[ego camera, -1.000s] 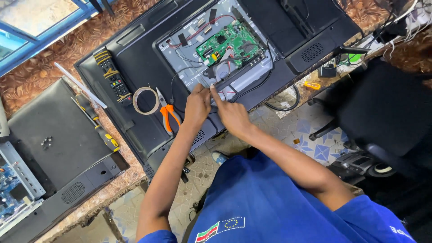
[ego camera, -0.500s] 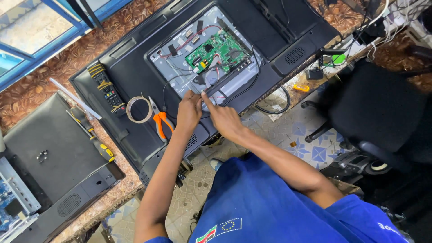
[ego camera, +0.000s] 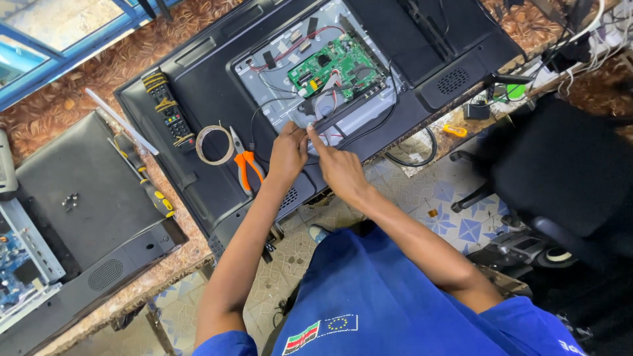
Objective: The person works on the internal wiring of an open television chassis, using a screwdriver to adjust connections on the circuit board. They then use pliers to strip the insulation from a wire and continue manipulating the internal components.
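A black flat-screen set (ego camera: 217, 92) lies face down on the table with its back panel off. Inside the opening sit a green circuit board (ego camera: 333, 66) and grey metal chassis with thin wires. My left hand (ego camera: 289, 150) and my right hand (ego camera: 337, 165) meet at the lower edge of that opening, fingertips pinched close together on a small part or wire there; what they grip is too small to tell. Orange-handled pliers (ego camera: 246, 165) lie just left of my left hand, beside a coil of solder wire (ego camera: 214, 144).
A black remote control (ego camera: 168, 109) rests on the set's back. A yellow-and-black screwdriver (ego camera: 148, 184) lies at its left edge. A second opened set (ego camera: 72, 217) sits at the left. A black office chair (ego camera: 560, 171) stands at the right over a patterned tile floor.
The view has drifted, so everything sits slightly differently in frame. Both hands stay together at the lower edge of the chassis opening with only small finger movements.
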